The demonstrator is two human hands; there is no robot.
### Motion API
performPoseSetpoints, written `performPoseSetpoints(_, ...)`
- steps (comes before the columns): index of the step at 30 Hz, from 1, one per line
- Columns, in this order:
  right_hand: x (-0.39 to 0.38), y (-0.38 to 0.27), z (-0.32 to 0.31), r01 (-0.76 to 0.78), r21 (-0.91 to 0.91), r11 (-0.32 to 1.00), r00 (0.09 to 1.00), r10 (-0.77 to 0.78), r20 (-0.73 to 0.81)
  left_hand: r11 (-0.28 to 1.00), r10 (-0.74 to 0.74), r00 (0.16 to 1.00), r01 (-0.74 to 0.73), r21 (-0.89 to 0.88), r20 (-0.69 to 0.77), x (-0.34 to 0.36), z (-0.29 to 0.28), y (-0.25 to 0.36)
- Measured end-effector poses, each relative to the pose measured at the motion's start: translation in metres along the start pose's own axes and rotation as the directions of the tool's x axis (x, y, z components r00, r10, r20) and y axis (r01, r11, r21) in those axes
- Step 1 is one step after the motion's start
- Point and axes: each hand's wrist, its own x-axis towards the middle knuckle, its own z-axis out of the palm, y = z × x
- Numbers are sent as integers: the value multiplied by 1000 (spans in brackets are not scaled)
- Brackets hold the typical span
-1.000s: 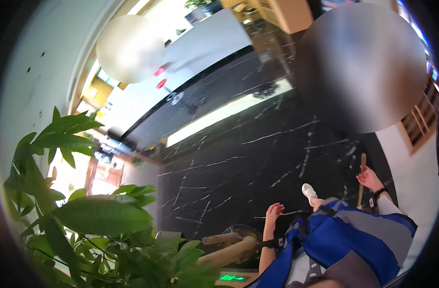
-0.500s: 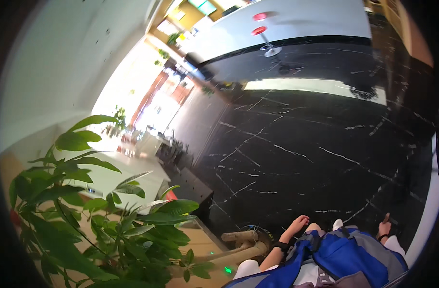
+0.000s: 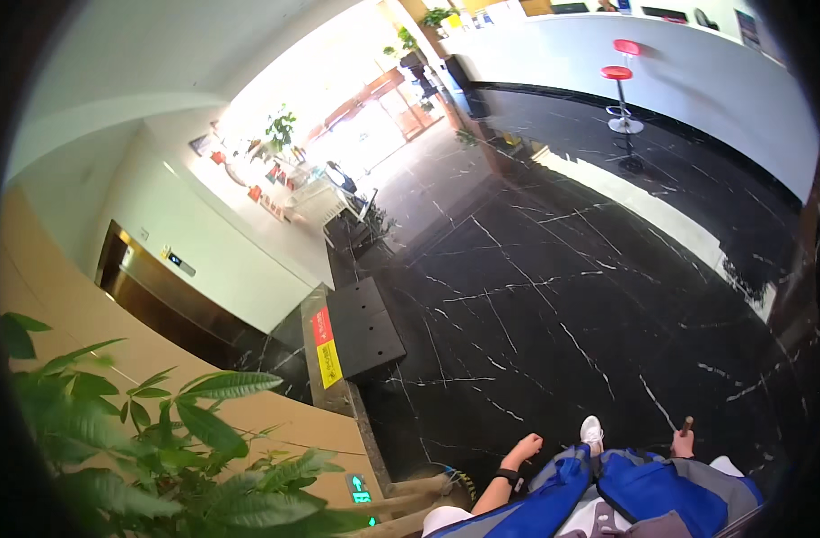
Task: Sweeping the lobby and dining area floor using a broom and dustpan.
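My left hand (image 3: 525,447) hangs in front of me at the lower middle, its fingers curled in with nothing visible in them. A black band (image 3: 507,475) wraps that wrist. My right hand (image 3: 683,445) is lower right, closed around a short brown stick-like thing (image 3: 688,425) whose end points forward. What kind of thing it is I cannot make out. Between the hands are my blue and grey jacket (image 3: 643,489) and one white shoe (image 3: 592,432) on the floor. Neither hand touches anything else.
Glossy black floor (image 3: 518,305) with white veins spreads ahead. Left are a leafy plant (image 3: 208,421), a dark ramp-like block (image 3: 367,330) with red and yellow labels, and an elevator door (image 3: 177,305). A white counter (image 3: 715,99) with red stools (image 3: 617,73) stands far right.
My view has swung left, so the counter and stools shift right and the elevator door appears. The plant has slid down and left. My white shoe shows further forward; both hands stay low.
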Motion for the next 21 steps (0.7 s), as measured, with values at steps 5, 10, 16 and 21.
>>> performPoseSetpoints(5, 120, -87, 63, 289, -186, 939, 956, -294, -1, 977, 41, 992, -65, -205, -117, 56, -55, 69)
performPoseSetpoints(10, 168, -258, 129, 313, -162, 936, 942, -284, 182, 925, 79, 989, -120, -360, -126, 110, -123, 111)
performPoseSetpoints(16, 276, -361, 213, 407, -215, 888, 895, -342, 285, 853, -23, 964, -119, -508, -264, 187, -216, 191)
performPoseSetpoints(21, 313, -484, 274, 466, -232, 854, 869, -391, 304, 890, -176, 930, 9, -455, -324, 236, -270, 174)
